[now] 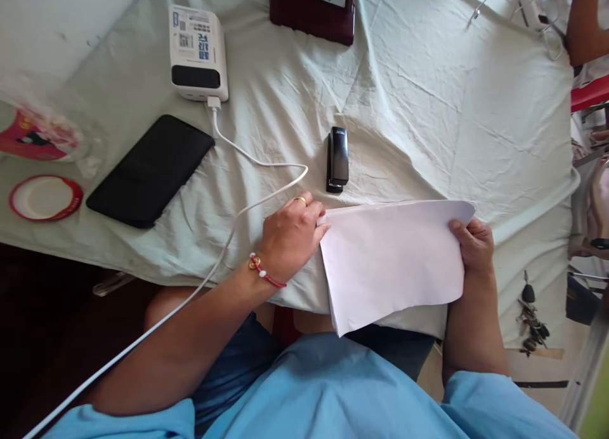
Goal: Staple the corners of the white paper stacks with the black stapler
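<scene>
A stack of white paper sheets [394, 261] lies at the table's near edge, its lower left corner hanging over. My left hand [295, 229] pinches the stack's upper left corner between thumb and fingers. At the other end, my right hand [473, 242] grips the upper right side, thumb on top and fingers hidden beneath. Just beyond the paper a black stapler [338, 158] sits on the cloth, touched by neither hand.
A white cable [257, 204] runs past my left arm to a white power bank [198, 52]. Left are a black tablet-like slab [150, 170] and red-rimmed tape roll [46, 198]. A dark red box [311, 11] stands behind; keys [531, 318] lie right. Another person's arm [590, 23] shows top right.
</scene>
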